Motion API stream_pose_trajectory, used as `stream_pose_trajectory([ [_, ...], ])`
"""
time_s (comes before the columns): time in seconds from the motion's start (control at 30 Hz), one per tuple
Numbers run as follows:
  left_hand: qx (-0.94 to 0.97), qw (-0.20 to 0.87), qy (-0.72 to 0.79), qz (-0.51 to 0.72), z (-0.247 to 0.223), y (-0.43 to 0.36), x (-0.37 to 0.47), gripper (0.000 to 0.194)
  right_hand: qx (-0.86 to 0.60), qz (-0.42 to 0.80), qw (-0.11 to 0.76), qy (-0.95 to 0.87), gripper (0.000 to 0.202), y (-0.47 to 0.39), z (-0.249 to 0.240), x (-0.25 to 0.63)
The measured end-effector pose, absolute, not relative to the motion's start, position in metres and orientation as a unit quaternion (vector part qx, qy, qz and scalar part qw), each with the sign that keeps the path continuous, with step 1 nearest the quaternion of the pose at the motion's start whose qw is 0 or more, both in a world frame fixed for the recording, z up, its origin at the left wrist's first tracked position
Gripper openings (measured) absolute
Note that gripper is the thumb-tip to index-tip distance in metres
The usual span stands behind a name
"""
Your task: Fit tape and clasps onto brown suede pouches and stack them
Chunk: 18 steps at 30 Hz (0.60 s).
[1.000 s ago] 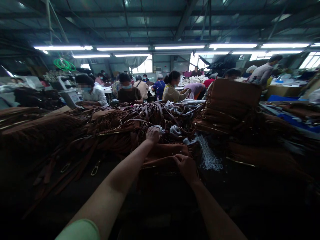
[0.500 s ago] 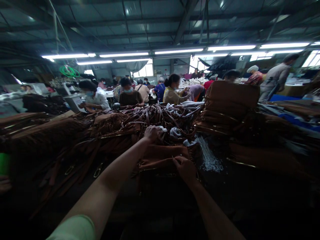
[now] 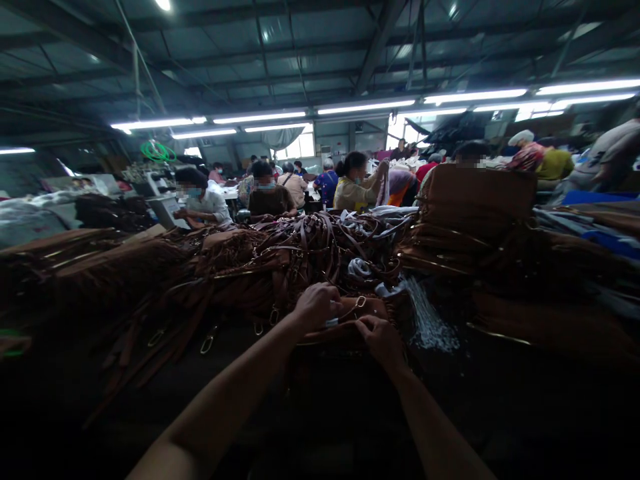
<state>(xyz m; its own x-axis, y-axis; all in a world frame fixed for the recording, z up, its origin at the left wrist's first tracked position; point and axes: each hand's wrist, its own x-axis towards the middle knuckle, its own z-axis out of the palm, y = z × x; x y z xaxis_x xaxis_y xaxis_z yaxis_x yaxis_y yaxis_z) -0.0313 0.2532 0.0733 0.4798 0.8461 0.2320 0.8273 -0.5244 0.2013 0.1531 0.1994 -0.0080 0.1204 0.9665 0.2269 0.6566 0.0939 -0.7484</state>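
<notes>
A brown bag (image 3: 373, 308) with fringe at its side lies flat in front of me. My left hand (image 3: 317, 307) is closed over the bag on a brown strap, and the strap's gold clasp (image 3: 360, 302) rests across the bag. Just below the fingers is a small white tag (image 3: 331, 323). At the bag's right part, my right hand (image 3: 383, 340) has thumb and forefinger pinched together; a tiny thin piece shows at the tips, too small to name. Right of that hand lies a bundle of thin white strings (image 3: 430, 323).
Brown straps (image 3: 320, 233) are heaped behind the bag, with a white roll (image 3: 359, 268) in front. A tall stack of brown bags (image 3: 475, 200) stands right, more fringed bags (image 3: 120, 257) left. Several people work beyond; a person's hand (image 3: 15, 345) shows at far left.
My left hand has come back from the strap heap to the bag, bringing a strap with a gold clasp. My right hand keeps its pinch at the bag. The view has shifted slightly.
</notes>
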Motion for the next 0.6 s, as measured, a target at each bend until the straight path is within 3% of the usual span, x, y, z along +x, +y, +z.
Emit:
stream_pose_trajectory([
  [0.17,0.840,0.038,0.531,0.110,0.047,0.265,0.018,0.029,-0.639,0.258,0.383,-0.615,0.034,0.206,-0.013,0.157],
  [0.27,0.854,0.029,0.509,0.102,0.028,0.272,0.022,0.022,-0.636,0.284,0.382,-0.608,0.034,0.214,-0.016,0.161],
  [0.6,0.863,0.055,0.457,0.209,0.008,0.271,0.005,0.025,-0.620,0.446,0.411,-0.498,0.018,0.242,-0.023,0.165],
])
